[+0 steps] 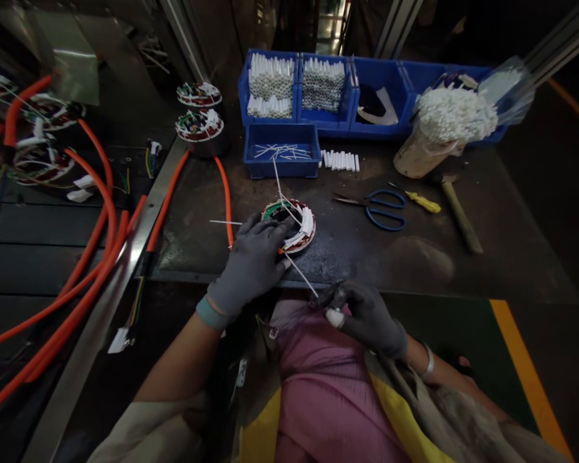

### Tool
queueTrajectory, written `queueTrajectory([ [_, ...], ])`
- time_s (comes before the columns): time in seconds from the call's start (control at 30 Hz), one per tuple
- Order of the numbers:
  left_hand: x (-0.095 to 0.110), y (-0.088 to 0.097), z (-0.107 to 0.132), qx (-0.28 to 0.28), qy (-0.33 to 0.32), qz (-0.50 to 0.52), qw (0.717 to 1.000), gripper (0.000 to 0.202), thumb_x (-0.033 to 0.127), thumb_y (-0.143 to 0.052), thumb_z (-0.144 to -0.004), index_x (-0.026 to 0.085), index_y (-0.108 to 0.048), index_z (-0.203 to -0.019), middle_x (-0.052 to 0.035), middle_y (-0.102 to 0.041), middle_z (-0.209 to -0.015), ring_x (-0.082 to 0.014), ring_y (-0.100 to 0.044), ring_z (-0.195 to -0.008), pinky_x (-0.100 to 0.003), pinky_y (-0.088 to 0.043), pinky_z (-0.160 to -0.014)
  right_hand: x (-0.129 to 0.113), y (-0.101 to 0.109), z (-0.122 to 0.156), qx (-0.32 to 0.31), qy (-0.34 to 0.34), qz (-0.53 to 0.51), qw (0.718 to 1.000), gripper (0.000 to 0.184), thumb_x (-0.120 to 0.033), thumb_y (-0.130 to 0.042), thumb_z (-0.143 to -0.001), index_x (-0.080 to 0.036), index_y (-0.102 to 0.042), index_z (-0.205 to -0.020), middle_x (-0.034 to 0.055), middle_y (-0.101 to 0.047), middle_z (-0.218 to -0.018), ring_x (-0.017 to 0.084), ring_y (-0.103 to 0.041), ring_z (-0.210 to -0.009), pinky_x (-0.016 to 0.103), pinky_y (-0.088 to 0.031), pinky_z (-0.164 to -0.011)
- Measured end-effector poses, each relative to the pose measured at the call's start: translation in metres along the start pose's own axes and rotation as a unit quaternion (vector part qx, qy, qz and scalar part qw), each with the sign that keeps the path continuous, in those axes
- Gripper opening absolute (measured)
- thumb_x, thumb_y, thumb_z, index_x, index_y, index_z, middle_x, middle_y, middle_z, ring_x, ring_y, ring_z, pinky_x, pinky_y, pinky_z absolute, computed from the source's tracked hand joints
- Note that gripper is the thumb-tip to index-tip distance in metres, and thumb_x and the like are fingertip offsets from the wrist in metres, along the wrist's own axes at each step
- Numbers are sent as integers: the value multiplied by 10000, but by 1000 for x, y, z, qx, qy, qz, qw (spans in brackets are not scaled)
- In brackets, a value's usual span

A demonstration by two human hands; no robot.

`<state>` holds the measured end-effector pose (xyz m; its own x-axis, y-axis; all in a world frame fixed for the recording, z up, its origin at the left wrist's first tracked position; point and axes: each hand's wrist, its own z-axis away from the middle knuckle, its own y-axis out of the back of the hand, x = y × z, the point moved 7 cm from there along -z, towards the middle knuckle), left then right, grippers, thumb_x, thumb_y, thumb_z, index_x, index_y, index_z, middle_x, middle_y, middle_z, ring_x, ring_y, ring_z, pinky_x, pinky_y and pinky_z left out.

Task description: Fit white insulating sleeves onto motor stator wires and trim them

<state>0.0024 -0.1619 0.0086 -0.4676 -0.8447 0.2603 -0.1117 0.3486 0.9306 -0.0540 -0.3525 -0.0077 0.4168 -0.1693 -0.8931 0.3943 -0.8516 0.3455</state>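
Observation:
A ring-shaped motor stator (307,225) with red windings, white sleeves and a bit of green lies near the bench's front edge. My left hand (253,257), in a grey glove, rests over its left side with fingers curled onto the ring. Thin white cable ties stick out of the stator, one upward and one to the left. Another white cable tie (301,275) runs straight from its front toward me. At that tie's end, the fingers of my right hand (361,315), gloved with dark, worn fingertips, are pinched together.
Behind the stator, a small blue bin (282,170) holds white ties; larger blue bins (325,122) hold white tubes. Scissors (386,210), a yellow-handled tool (423,202) and a hammer (463,215) lie right. Finished-looking stators (200,132) with orange cables (94,283) stand left.

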Motion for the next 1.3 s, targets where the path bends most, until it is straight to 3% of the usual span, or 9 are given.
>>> queueTrajectory([
  [0.13, 2, -2, -2, -11, 4, -18, 1000, 726, 232, -743, -771, 121, -525, -1454, -166, -705, -1269, -352, -615, -1267, -556, -339, -1225, -18, 7, -20, 73, 23, 33, 997, 202, -198, -710, -893, -232, -546, -779, 17, -752, -820, 152, -704, -708, 261, -525, -633],
  [0.27, 2, -1, -2, -1, 24, 4, 1000, 700, 253, -731, -793, 141, -529, -1453, -155, -701, -1297, -332, -607, -1291, -541, -335, -1233, -38, 10, -21, 52, 56, 78, 994, 199, -178, -705, -886, -235, -544, -782, 14, -743, -812, 145, -695, -693, 256, -507, -619],
  [0.4, 0, -2, -3, 16, 30, 26, 999, 651, 287, -739, -820, 172, -550, -1432, -120, -720, -1275, -319, -622, -1273, -538, -328, -1231, -33, 13, -5, 18, 27, 79, 996, 169, -177, -697, -889, -237, -562, -807, 6, -742, -803, 142, -695, -670, 249, -510, -601],
  [0.63, -2, -4, -4, 30, 27, 29, 999, 618, 291, -734, -832, 184, -560, -1416, -108, -730, -1270, -322, -636, -1258, -553, -347, -1206, -15, 15, 3, 21, -19, 51, 998, 176, -184, -721, -871, -232, -572, -789, -8, -734, -781, 140, -701, -671, 236, -518, -606],
  [0.93, 0, -4, -4, 22, 41, 23, 999, 640, 327, -775, -821, 143, -573, -1399, -133, -719, -1278, -326, -635, -1248, -533, -329, -1226, -32, 18, -9, 82, -38, 76, 993, 177, -174, -712, -856, -244, -572, -774, -15, -709, -751, 141, -648, -621, 245, -495, -558],
  [1.13, 0, -8, -3, 13, 45, 23, 999, 720, 276, -742, -790, 113, -519, -1455, -158, -692, -1319, -353, -598, -1292, -553, -315, -1239, -5, -3, -36, 89, -51, 92, 991, 165, -273, -714, -904, -226, -609, -787, 7, -702, -779, 154, -627, -679, 278, -470, -627],
  [1.23, -7, -8, 0, 43, 63, 68, 995, 829, 259, -714, -768, 72, -428, -1523, -198, -620, -1420, -369, -554, -1349, -557, -334, -1234, 16, -11, -55, 108, -66, 28, 992, 161, -336, -718, -911, -219, -648, -826, 10, -712, -820, 161, -640, -744, 281, -496, -694],
  [1.3, -10, -6, 2, 67, 65, 121, 988, 794, 253, -678, -799, 96, -423, -1534, -178, -618, -1427, -347, -558, -1349, -546, -374, -1211, 27, -10, -62, 133, -91, -36, 986, 153, -348, -744, -881, -219, -662, -869, 5, -717, -854, 169, -654, -783, 283, -519, -724],
])
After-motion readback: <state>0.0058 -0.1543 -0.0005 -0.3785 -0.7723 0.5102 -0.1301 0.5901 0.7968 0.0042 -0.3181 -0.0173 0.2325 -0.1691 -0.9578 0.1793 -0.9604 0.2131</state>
